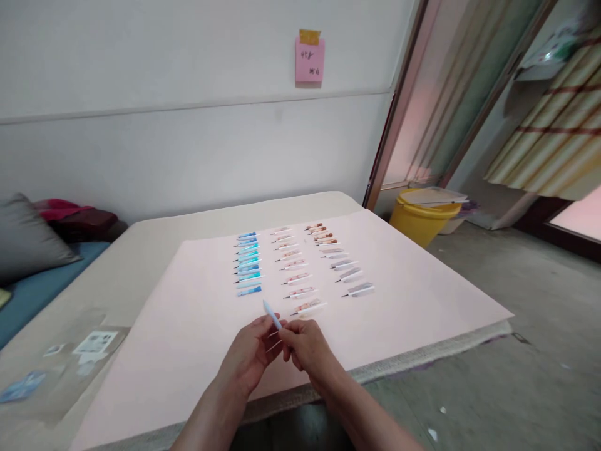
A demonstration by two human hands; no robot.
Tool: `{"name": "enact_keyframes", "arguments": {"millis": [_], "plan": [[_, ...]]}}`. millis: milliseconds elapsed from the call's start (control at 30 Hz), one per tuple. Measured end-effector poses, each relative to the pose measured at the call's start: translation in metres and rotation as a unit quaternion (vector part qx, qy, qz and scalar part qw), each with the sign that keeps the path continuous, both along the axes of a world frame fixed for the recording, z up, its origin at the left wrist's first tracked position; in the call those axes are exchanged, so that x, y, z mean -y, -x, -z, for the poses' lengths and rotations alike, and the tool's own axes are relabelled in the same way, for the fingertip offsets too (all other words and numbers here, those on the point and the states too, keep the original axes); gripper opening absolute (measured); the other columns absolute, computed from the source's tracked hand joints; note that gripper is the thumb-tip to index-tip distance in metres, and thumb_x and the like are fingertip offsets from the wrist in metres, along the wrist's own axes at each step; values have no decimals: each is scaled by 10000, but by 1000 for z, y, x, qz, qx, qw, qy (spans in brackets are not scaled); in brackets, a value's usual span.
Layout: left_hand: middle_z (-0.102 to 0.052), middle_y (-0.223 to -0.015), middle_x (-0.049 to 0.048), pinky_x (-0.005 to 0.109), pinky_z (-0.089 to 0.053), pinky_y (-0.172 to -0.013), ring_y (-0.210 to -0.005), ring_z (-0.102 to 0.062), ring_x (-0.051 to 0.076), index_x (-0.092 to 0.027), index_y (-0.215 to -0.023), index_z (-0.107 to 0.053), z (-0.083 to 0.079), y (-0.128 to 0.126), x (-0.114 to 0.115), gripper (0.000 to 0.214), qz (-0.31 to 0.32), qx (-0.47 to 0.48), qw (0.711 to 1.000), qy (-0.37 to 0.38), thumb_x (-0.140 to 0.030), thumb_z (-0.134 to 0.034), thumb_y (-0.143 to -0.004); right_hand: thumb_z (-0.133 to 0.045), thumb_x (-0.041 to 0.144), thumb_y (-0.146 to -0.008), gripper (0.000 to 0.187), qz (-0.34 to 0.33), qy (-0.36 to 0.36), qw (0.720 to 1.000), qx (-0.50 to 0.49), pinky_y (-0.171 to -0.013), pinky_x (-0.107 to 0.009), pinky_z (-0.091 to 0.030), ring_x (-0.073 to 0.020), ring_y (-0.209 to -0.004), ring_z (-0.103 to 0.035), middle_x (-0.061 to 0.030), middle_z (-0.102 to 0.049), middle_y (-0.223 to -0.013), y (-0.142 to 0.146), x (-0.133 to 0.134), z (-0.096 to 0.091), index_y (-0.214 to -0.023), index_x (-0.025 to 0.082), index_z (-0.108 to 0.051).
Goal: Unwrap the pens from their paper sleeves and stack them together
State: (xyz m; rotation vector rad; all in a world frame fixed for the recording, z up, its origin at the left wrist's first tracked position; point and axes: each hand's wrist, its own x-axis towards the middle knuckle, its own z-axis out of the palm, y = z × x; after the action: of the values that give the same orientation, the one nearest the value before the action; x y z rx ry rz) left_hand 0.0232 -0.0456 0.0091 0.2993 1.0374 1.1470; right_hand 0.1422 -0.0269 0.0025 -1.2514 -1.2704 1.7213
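Note:
A slim pale blue pen (271, 313) is held at a slant above the pink sheet, its tip pointing away and to the left. Thumb and forefinger of my left hand (248, 354) close on its middle, the other fingers curled loosely below. My right hand (310, 347) pinches its near end. Just beyond my hands lie three columns of pens: a left column of blue ones (248, 268), a middle column of pink-patterned ones (297, 279), and a right column with brown-ended pens (325, 237) at the back and greyish ones (349, 274) nearer.
The pink sheet (399, 313) covers most of the table (145, 244). Clear plastic packaging (94, 369) with labels lies at the left. A yellow bin (420, 219) stands on the floor beyond the right edge. A grey cushion (32, 238) is far left; a pink note (309, 59) hangs on the wall.

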Motion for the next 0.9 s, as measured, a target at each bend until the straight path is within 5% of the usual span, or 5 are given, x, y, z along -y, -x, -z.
{"name": "enact_keyframes", "arguments": {"millis": [233,500,667,800,900], "plan": [[-635,-755,104,302,-514,-607,-660,-632,185,-126,-742,-536,7,20,-5,31,-54,22,997,45,-118,-553,-766,-496,254,-721,134,30,4,998,63,-242,-159,-228,-106,-241,-439,100,-474,-373,21,5,10,-727,218,-367],[-620,-666,79,291,-542,-626,-615,-634,156,-120,-753,-508,4,48,-9,92,-139,81,985,58,-35,-492,-783,-408,479,-845,294,2,-148,966,211,-320,-184,-290,-86,-297,-426,68,-491,-454,44,6,14,-723,211,-412],[-640,-720,98,291,-559,-583,-644,-651,165,-115,-789,-518,-6,87,-17,75,-237,76,966,63,-45,-497,-802,-325,304,-921,245,17,-346,821,455,-568,-239,-364,-163,-730,-609,-46,-646,-834,56,-14,6,-960,222,-552],[-640,-748,104,265,-562,-575,-657,-651,149,-104,-802,-517,-10,111,-22,67,-286,75,953,61,-48,-484,-819,-361,195,-901,274,-102,-439,684,574,-662,-275,-372,-204,-956,-540,-72,-569,-1111,85,-51,2,-1115,263,-518],[-633,-747,112,255,-563,-576,-645,-647,140,-87,-805,-513,-12,118,-22,66,-312,86,944,71,-40,-471,-824,-393,126,-870,256,-136,-438,666,588,-716,-315,-370,-213,-920,-536,-87,-586,-1034,105,-75,8,-1011,230,-581]]}}
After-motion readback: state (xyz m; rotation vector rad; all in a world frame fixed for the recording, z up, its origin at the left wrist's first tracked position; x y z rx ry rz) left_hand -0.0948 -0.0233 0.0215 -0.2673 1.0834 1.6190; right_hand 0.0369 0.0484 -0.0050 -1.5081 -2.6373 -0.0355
